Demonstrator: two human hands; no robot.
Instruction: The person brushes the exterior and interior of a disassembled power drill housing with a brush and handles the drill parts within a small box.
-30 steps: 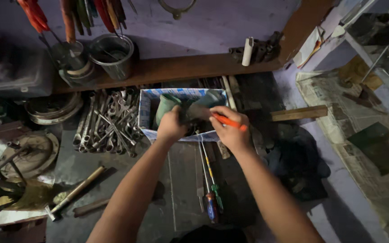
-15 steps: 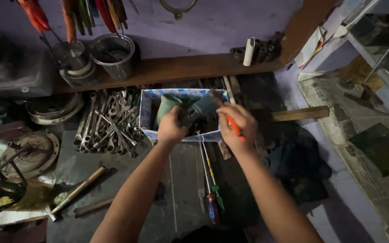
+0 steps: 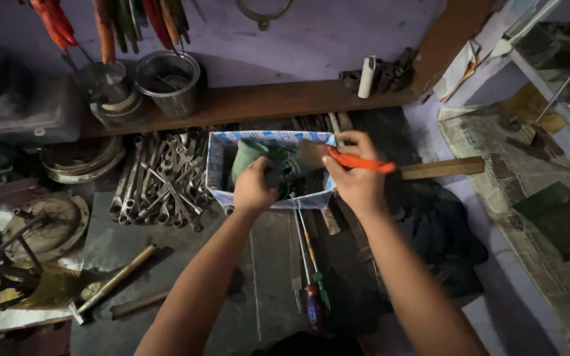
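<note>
Here, a dark, grimy metal-topped table [image 3: 258, 264] is seen from above, crowded with tools. A small blue-and-white patterned cardboard box [image 3: 216, 165] is set near its middle, and both hands are reached into it. The left hand [image 3: 253, 188] is curled shut around a dark metal part inside the box, just beside a green rounded object [image 3: 245, 158]. The right hand [image 3: 357, 178] is closed on an orange-handled tool [image 3: 357, 161], held across the box's right edge; its working end is blurred and cannot be made out.

Left of the box, a heap of steel spanners [image 3: 159, 184] is spread out, and beyond that a stack of round metal discs [image 3: 80, 158]. A wooden-handled hammer [image 3: 110, 283] is laid at the lower left. Two screwdrivers with red and green handles [image 3: 315, 296] are lined up below the box. A dark cloth [image 3: 443, 244] is bunched at the right.

Behind, a brown wooden ledge [image 3: 265, 102] is run along a pale purple wall [image 3: 311, 39], carrying a round steel tin [image 3: 166, 79]. Sheets of newspaper [image 3: 529, 198] are spread at far right.
</note>
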